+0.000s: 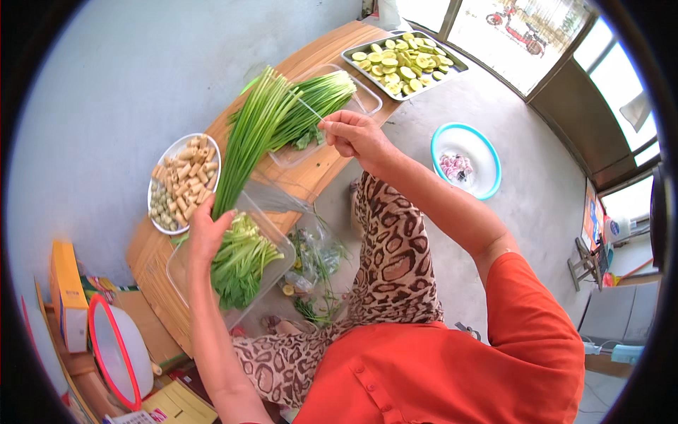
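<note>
My left hand (206,230) is closed around the lower end of a long bundle of green chives (258,134), which slants up and away over the table. Beyond its far, paler ends, my right hand (353,138) pinches one thin pale stalk (308,109) between thumb and fingertips. A second pile of green chives (325,95) lies in a clear plastic tray (372,102) behind the bundle. Just below my left hand, celery-like leafy greens (244,261) fill a clear plastic box (280,277).
An oval white dish (152,205) of short tan pieces and grey-green lumps stands by the wall. A metal tray (452,72) of sliced green vegetable sits at the table's far end. On the floor are a blue-rimmed basin (489,166) and plastic bags with scraps (311,258).
</note>
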`<action>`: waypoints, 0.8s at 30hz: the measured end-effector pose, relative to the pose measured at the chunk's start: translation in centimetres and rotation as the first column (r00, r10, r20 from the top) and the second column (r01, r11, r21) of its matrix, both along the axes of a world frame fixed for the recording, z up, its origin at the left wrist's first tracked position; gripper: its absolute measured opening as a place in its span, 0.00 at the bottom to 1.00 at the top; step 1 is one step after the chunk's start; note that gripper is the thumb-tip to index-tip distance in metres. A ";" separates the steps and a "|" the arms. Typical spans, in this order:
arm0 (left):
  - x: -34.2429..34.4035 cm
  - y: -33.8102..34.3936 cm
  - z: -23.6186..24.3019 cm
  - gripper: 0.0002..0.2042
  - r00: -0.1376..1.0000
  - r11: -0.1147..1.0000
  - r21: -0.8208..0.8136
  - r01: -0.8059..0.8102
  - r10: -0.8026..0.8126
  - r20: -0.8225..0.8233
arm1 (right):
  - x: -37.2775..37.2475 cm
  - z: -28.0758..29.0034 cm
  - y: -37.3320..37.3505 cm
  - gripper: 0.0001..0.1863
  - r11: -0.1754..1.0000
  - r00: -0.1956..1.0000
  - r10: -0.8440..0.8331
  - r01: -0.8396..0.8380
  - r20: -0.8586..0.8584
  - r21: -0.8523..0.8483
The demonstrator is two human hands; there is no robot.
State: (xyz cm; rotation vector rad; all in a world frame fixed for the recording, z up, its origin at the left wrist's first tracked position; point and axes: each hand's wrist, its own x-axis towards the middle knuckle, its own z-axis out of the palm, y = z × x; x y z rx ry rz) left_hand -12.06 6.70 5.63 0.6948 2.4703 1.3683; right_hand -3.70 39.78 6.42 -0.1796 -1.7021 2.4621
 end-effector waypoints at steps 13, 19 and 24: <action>-7.7 16.3 2.0 0.21 0.711 0.983 -0.179 -0.048 -0.093 -0.697 | -13.0 -11.9 17.4 0.05 0.757 0.778 -0.603 0.488 0.176 0.435; 3.1 10.0 -3.6 0.16 0.868 0.980 -0.198 0.018 -0.113 -0.483 | -13.1 -13.0 15.9 0.10 0.770 0.782 -0.579 0.432 0.231 0.469; 11.5 3.2 -7.3 0.13 0.952 0.986 -0.139 -0.097 0.050 -0.303 | -13.7 -15.6 18.1 0.12 0.473 0.824 -0.564 0.377 -0.055 0.796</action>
